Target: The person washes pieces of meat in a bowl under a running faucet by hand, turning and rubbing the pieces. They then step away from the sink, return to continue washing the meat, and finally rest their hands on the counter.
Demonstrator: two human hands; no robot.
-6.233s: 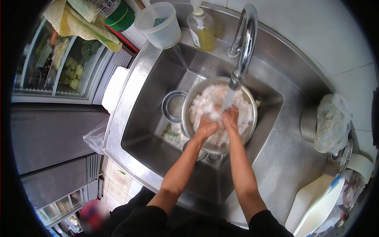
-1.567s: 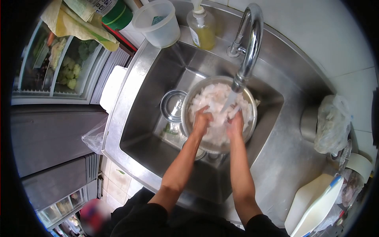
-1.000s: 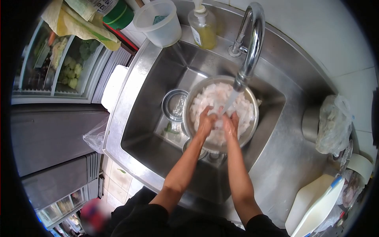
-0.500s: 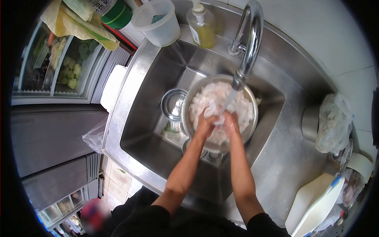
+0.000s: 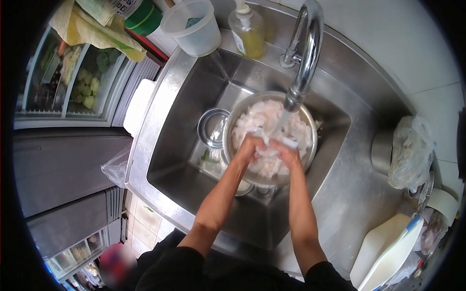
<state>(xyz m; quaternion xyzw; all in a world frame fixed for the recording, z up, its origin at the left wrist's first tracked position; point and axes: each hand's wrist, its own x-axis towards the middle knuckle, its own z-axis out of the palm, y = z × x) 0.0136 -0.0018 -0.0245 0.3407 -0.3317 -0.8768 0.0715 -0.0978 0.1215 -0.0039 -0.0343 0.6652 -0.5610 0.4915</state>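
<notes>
Pinkish-white pieces (image 5: 257, 119) lie around both hands (image 5: 249, 147) (image 5: 288, 154).

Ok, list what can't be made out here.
Head view:
Exact grip of the left hand and right hand: obscured by motion blur and the pale pieces.
Floor of the metal bowl: covered by those pieces.
Contents of the cloudy plastic bag on the right: obscured by its folds.
Far end of the green-capped container: cut off by the top edge.

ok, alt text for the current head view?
A person's bare left hand and bare right hand handle pale pinkish-white pieces in a round metal bowl beneath a curved chrome faucet running water. The bowl sits in a stainless-steel sink.
</notes>
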